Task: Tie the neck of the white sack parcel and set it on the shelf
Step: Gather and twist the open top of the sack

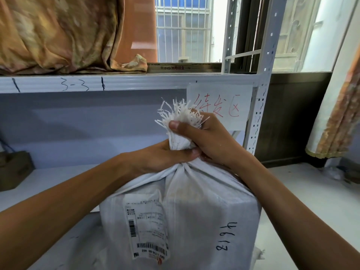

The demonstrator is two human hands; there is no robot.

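1. The left hand [165,154] is closing its grip around the gathered neck [179,142] of the sack [194,211], thumb pressing across the front.
2. Just above that grip, the right hand [206,137] is clenching the neck's upper part, with the frayed end [179,112] fanning out over its thumb.
3. Below both grips, the sack is standing upright before the shelf [97,82], its label [146,227] facing the camera.
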